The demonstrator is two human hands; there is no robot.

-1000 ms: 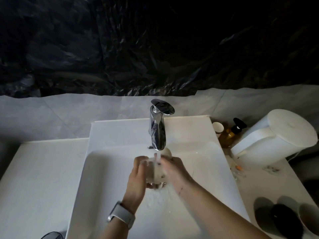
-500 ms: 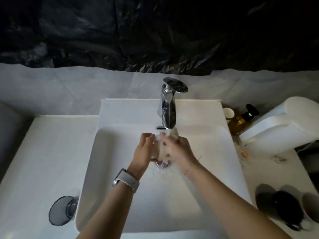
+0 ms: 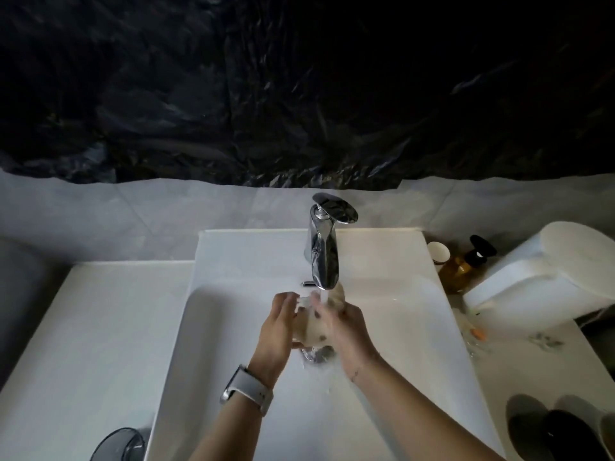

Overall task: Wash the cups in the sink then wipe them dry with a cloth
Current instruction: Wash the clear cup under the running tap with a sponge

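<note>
A pale cup point(image 3: 307, 322) is sitting between both hands, low in the white sink point(image 3: 399, 327), directly under the chrome tap point(image 3: 324, 251). A thin stream of water point(image 3: 324, 296) is falling from the spout onto the cup's far end. The left hand point(image 3: 278, 331) is curling its fingers round the cup's left side and gripping it. The right hand point(image 3: 346, 327) is wrapping over the cup's right side, fingers bent against it; blur is hiding exactly how the fingertips are lying. Just below the grip, the metal drain point(image 3: 314, 354) is showing, with water splashing around it. A grey watch point(image 3: 248, 390) is sitting on the left wrist. Well to the right of the grip, on the counter, an amber pump bottle point(image 3: 464, 266) is standing beside a white appliance point(image 3: 545, 277), and dark cups point(image 3: 562, 430) are grouped nearer the person. Far to the lower left of the grip, a grey glass point(image 3: 116, 445) is resting on the counter beside the sink.
</note>
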